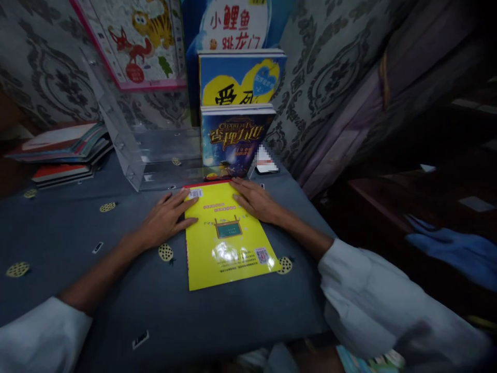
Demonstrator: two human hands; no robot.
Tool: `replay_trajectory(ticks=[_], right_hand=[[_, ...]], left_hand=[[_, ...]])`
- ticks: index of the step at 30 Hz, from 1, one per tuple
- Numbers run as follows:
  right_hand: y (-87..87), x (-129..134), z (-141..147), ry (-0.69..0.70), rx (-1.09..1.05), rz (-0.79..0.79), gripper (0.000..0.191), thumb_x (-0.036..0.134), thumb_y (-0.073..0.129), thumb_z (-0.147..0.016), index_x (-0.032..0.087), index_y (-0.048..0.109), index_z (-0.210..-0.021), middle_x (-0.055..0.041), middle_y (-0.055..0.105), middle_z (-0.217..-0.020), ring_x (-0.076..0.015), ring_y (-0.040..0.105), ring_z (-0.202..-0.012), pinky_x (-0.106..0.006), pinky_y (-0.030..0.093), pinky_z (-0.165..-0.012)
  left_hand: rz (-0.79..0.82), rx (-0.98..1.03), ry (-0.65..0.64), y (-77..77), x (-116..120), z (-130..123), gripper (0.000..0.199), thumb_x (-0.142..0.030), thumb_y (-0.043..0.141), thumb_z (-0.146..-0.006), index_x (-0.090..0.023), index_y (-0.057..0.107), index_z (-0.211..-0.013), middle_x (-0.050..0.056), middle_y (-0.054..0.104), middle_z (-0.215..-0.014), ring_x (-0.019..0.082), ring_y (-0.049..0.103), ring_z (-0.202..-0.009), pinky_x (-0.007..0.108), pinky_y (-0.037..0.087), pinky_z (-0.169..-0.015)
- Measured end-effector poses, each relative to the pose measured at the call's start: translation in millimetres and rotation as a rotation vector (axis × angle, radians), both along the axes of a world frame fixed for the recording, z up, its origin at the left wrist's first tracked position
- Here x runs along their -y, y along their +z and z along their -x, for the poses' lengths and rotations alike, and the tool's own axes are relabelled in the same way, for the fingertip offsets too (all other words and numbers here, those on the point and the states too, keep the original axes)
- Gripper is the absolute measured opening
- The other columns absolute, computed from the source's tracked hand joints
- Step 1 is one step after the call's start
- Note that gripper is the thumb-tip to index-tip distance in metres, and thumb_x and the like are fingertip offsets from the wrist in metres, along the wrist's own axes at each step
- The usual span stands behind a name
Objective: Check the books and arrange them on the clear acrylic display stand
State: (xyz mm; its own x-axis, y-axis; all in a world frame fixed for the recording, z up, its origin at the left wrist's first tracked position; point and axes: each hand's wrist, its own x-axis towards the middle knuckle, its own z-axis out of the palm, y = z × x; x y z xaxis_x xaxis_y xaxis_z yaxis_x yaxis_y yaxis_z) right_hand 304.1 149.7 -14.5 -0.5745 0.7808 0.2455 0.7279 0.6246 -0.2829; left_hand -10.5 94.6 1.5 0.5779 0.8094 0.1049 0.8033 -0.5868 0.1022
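A yellow book [229, 238] with a red top edge lies flat on the dark patterned tablecloth [155, 305]. On its upper left edge rests my left hand [166, 217], fingers spread and pointing to the right. My right hand [256, 201] lies on the upper right edge, its fingers stretched toward the top corner. Just beyond the yellow book, a dark blue book [235, 142] leans upright in a clear acrylic rack [128, 155], with a blue and yellow book [240, 75] behind it.
Stacked books [64, 168] lie at the back left. A pink-edged picture book [143, 41] and a taller blue book [240, 23] stand at the back. A small white item [266, 159] sits right of the rack. Curtains hang behind; blue cloth [454, 248] is at the far right.
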Motion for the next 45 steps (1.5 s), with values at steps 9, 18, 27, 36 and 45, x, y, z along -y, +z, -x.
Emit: replay_trajectory(ticks=[9,18,27,36,45], right_hand=[[5.7,5.5,10.4,-0.042,0.041,0.030,0.053,0.035,0.033,-0.104,0.009,0.043,-0.150,-0.0160,0.041,-0.159,-0.0280,0.036,-0.148,-0.052,0.028,-0.121],[9.3,10.5,13.2,-0.069,0.059,0.039,0.056,0.036,0.028,-0.105,0.008,0.041,-0.151,-0.0159,0.038,-0.161,-0.0288,0.034,-0.149,-0.051,0.026,-0.121],[12.9,12.8,17.0,-0.088,0.080,0.029,0.055,0.032,0.030,-0.103,0.006,0.042,-0.150,-0.0163,0.039,-0.160,-0.0280,0.036,-0.148,-0.049,0.026,-0.121],[14.7,15.2,16.1,-0.073,0.083,0.008,0.052,0.028,0.033,-0.103,0.005,0.043,-0.149,-0.0178,0.040,-0.159,-0.0278,0.037,-0.148,-0.050,0.027,-0.121],[12.0,39.5,16.0,-0.054,0.105,-0.023,0.049,0.029,0.035,-0.103,0.010,0.048,-0.147,-0.0175,0.042,-0.158,-0.0280,0.037,-0.148,-0.053,0.029,-0.120]], left_hand=[[0.105,-0.079,-0.134,10.9,15.6,1.5,0.067,-0.056,0.017,-0.106,-0.019,0.020,-0.161,0.012,0.019,-0.168,0.030,0.016,-0.155,0.054,0.015,-0.124],[0.028,-0.085,-0.430,19.9,100.4,-13.2,0.072,-0.055,0.030,-0.105,-0.022,0.002,-0.163,0.011,0.031,-0.164,0.025,0.029,-0.152,0.047,0.011,-0.126],[0.108,-0.054,-0.678,20.6,97.6,-97.1,0.079,-0.065,0.032,-0.100,-0.015,0.020,-0.160,0.013,0.028,-0.165,0.022,0.020,-0.155,0.043,0.008,-0.127],[0.224,0.008,-0.659,24.0,88.7,-119.6,0.075,-0.066,0.032,-0.099,-0.023,0.022,-0.160,0.009,0.028,-0.165,0.020,0.022,-0.154,0.042,0.006,-0.127],[0.098,-0.037,-0.285,15.8,97.0,-37.6,0.070,-0.055,0.035,-0.103,-0.026,0.011,-0.162,0.010,0.024,-0.166,0.027,0.021,-0.154,0.053,0.011,-0.126]])
